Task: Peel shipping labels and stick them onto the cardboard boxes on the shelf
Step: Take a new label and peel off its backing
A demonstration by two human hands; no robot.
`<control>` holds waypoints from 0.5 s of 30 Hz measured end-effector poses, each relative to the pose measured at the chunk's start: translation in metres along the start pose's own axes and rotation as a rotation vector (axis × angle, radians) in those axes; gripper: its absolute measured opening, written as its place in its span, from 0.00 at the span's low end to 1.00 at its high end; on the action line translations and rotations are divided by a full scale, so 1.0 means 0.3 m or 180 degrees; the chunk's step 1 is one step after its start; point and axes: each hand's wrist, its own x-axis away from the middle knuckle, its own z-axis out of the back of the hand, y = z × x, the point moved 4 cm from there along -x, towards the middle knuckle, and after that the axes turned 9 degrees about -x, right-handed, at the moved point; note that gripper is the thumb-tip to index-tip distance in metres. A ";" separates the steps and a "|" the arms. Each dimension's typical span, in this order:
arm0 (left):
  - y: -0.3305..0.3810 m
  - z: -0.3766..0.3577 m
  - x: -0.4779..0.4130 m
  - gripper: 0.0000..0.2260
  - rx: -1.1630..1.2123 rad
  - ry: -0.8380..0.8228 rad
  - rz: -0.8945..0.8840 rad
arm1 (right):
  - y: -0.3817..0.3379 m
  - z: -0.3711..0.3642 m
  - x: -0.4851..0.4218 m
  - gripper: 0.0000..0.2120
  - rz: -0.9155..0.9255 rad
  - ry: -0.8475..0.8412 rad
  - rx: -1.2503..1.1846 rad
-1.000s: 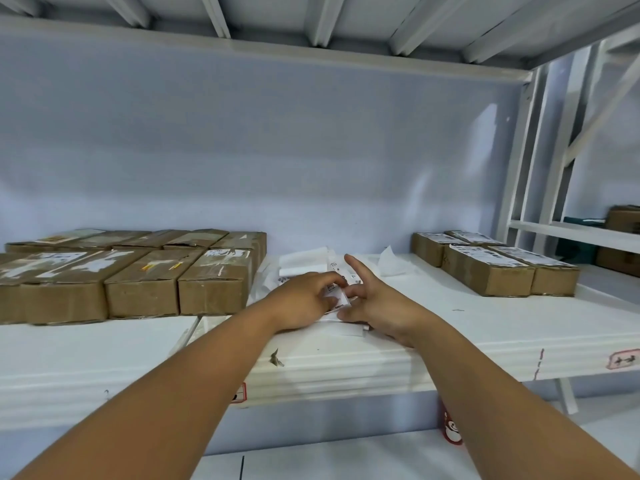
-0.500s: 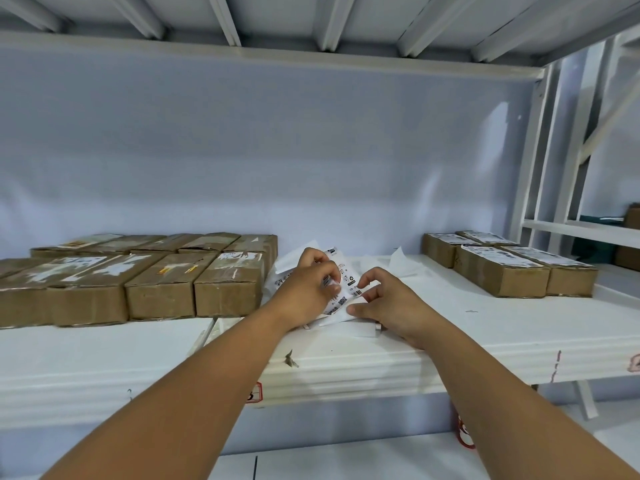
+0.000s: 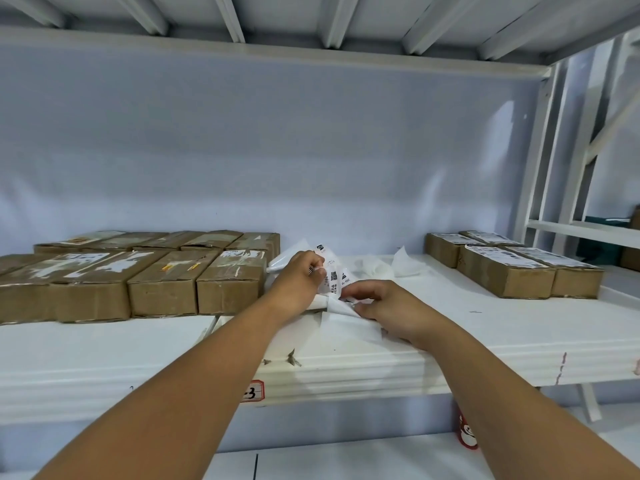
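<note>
Mid-peel, by my reading: the left hand (image 3: 298, 278) fingers pinch the shipping label (image 3: 333, 276) above the shelf (image 3: 485, 334), just right of the cardboard boxes (image 3: 228, 285), its long axis rising toward the wall (print facing the camera), while the right hand (image 3: 388, 306) fingers grip the backing sheet (image 3: 343, 318); next, pull the label free and carry it to a box.

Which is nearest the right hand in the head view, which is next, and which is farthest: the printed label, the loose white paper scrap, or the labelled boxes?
1. printed label: just left of the right hand, by its fingertips.
2. loose white paper scrap: further back, slightly right.
3. labelled boxes: well off to the right.
</note>
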 end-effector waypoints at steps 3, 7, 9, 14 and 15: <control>-0.011 -0.003 0.003 0.06 -0.0063 -0.0023 0.0110 | 0.001 -0.008 -0.007 0.13 0.0018 -0.0009 0.0145; -0.019 -0.005 0.006 0.08 -0.0205 -0.0023 0.0347 | 0.016 -0.013 -0.023 0.17 -0.0114 -0.0033 0.0173; -0.031 -0.005 0.000 0.11 -0.0238 0.0011 0.0461 | 0.019 -0.013 -0.026 0.19 -0.0148 -0.0037 0.0192; -0.034 0.015 0.002 0.08 0.0152 0.0212 0.0552 | 0.012 -0.026 -0.030 0.19 -0.0111 -0.0107 0.0231; -0.028 0.020 0.006 0.08 0.0302 0.0209 0.0563 | 0.010 -0.027 -0.030 0.19 -0.0103 -0.0109 0.0239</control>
